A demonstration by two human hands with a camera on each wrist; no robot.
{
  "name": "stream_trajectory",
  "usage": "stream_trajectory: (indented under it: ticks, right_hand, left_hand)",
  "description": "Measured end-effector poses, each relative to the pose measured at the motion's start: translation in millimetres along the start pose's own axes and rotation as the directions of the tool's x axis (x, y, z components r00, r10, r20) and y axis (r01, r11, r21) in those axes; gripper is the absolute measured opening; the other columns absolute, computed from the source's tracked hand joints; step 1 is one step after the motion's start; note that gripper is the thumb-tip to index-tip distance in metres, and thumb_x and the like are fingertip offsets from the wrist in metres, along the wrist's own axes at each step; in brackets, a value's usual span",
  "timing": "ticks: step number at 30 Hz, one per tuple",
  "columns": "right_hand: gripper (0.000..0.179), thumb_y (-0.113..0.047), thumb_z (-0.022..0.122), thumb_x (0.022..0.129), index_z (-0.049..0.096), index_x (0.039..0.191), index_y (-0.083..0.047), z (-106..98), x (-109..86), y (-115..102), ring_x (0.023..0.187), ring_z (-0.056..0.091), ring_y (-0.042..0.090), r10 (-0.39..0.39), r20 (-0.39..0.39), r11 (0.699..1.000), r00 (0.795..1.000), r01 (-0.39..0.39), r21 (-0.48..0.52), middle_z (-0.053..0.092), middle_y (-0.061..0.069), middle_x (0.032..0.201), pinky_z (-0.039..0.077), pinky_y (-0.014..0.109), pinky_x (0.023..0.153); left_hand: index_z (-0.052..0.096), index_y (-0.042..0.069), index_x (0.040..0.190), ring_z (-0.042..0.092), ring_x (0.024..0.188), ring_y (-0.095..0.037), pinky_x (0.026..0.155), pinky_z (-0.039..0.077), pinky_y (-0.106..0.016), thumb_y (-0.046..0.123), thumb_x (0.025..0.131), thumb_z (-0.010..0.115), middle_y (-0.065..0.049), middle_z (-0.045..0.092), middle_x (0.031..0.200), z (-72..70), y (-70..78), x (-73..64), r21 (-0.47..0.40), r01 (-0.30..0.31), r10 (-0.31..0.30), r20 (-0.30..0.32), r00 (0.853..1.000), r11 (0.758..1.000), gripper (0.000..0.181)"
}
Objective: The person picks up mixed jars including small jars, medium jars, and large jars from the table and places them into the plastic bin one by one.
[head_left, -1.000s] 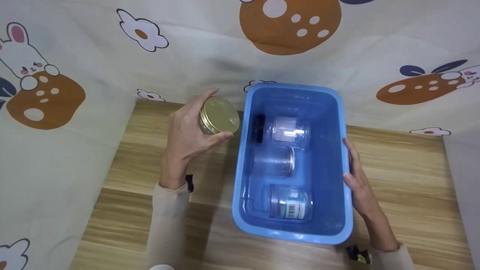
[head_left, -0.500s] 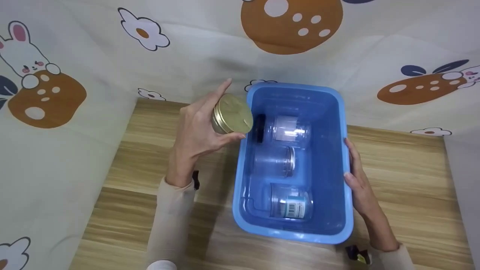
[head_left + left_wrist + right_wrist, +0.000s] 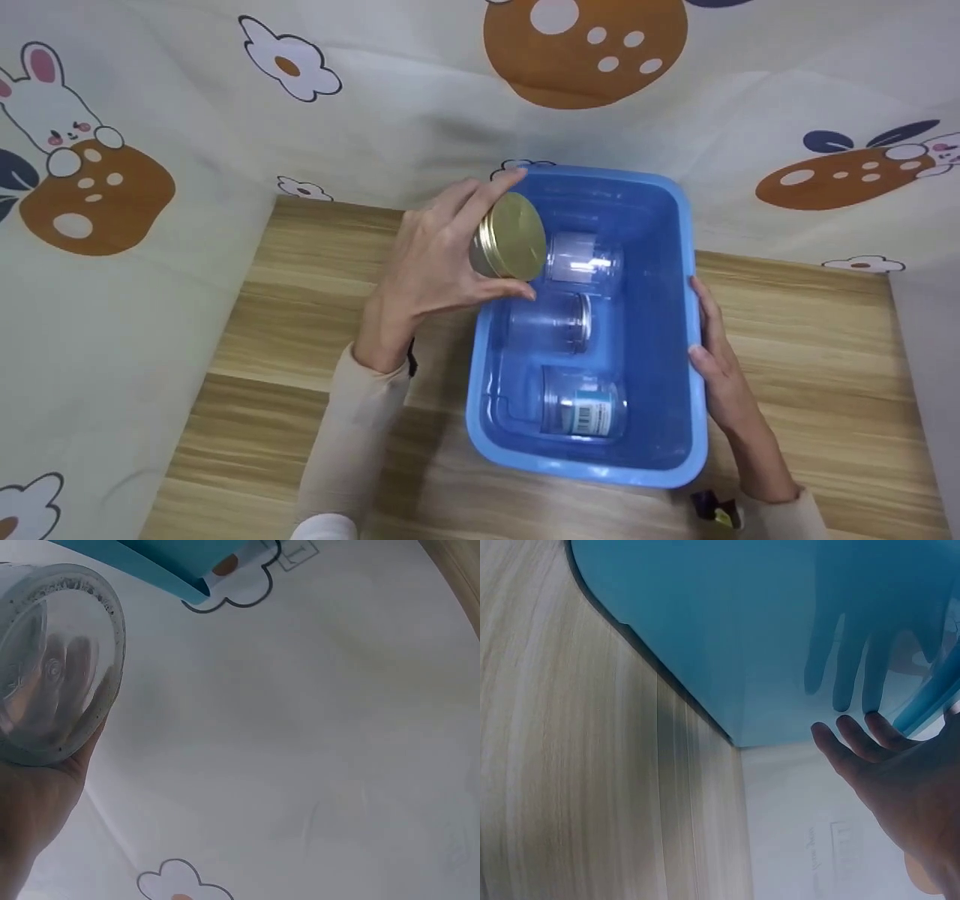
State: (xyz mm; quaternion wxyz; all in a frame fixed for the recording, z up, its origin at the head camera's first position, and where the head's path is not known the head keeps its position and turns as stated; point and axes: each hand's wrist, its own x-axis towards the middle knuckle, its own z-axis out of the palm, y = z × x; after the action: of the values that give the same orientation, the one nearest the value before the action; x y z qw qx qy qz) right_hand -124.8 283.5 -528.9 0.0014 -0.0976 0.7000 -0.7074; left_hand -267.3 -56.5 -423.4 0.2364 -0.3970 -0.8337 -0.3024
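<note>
My left hand (image 3: 439,259) grips a clear plastic jar (image 3: 484,251) with a gold lid, tilted above the blue plastic tub's left rim. The jar's clear base (image 3: 56,667) faces the left wrist camera. Inside the blue tub (image 3: 660,476) three clear jars lie on their sides: one at the back (image 3: 585,259), one in the middle (image 3: 551,322) with a silvery lid, and one at the front (image 3: 581,405) bearing a barcode label. My right hand (image 3: 720,375) holds the tub's right side, thumb at the rim and fingertips (image 3: 847,727) against the outer wall.
The tub stands on a wood-grain surface (image 3: 247,322). A patterned cloth backdrop (image 3: 390,127) with rabbits, flowers and orange shapes rises behind and at both sides, close to the tub's back rim.
My left hand has carried the gold-lidded jar rightwards from beside the tub to over its left rim, now covering the dark object inside. My right hand and the tub stay put.
</note>
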Motion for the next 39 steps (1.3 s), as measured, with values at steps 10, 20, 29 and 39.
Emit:
stream_trajectory:
  ticks: [10,20,29,39]
  right_hand:
    - [0.068,-0.025,0.041,0.100,0.011,0.161,-0.017,1.8,2.1,1.3,0.148,0.009,0.027,-0.016,-0.010,1.000,1.000,0.016,0.003,0.002,0.007,0.166,0.015,0.039,0.113]
    - [0.068,-0.025,0.039,0.101,0.008,0.161,-0.018,1.6,0.8,0.9,0.148,0.007,0.030,0.006,0.011,1.000,1.000,-0.006,0.001,-0.001,0.006,0.166,0.017,0.045,0.113]
    - [0.069,-0.028,0.041,0.100,0.008,0.161,-0.020,0.5,2.3,0.4,0.148,0.007,0.030,0.016,0.016,1.000,1.000,-0.016,0.010,-0.002,0.005,0.166,0.012,0.055,0.114]
    - [0.071,-0.032,0.042,0.100,0.009,0.161,-0.019,0.4,0.4,3.6,0.148,0.006,0.028,-0.005,0.001,1.000,1.000,0.005,-0.005,-0.002,0.006,0.166,0.012,0.041,0.112]
  left_hand:
    - [0.046,0.019,0.148,0.058,0.103,-0.018,0.069,0.054,-0.031,0.088,0.058,0.066,-0.006,0.058,0.120,9.4,12.3,13.5,-0.011,-0.035,0.036,0.079,0.996,0.999,0.115]
    - [0.038,0.021,0.153,0.053,0.113,-0.019,0.088,0.051,-0.031,0.090,0.064,0.056,-0.005,0.055,0.128,22.9,18.4,18.3,-0.008,-0.027,0.029,0.222,0.975,1.000,0.114]
    - [0.030,0.025,0.157,0.051,0.117,-0.018,0.096,0.047,-0.032,0.095,0.061,0.048,-0.003,0.052,0.132,34.7,19.9,19.8,0.029,-0.026,0.017,0.298,0.954,0.999,0.119]
    - [0.023,0.026,0.159,0.051,0.113,-0.022,0.099,0.045,-0.033,0.094,0.059,0.046,-0.006,0.050,0.132,53.8,20.0,19.8,0.042,-0.056,0.037,0.369,0.929,0.998,0.123]
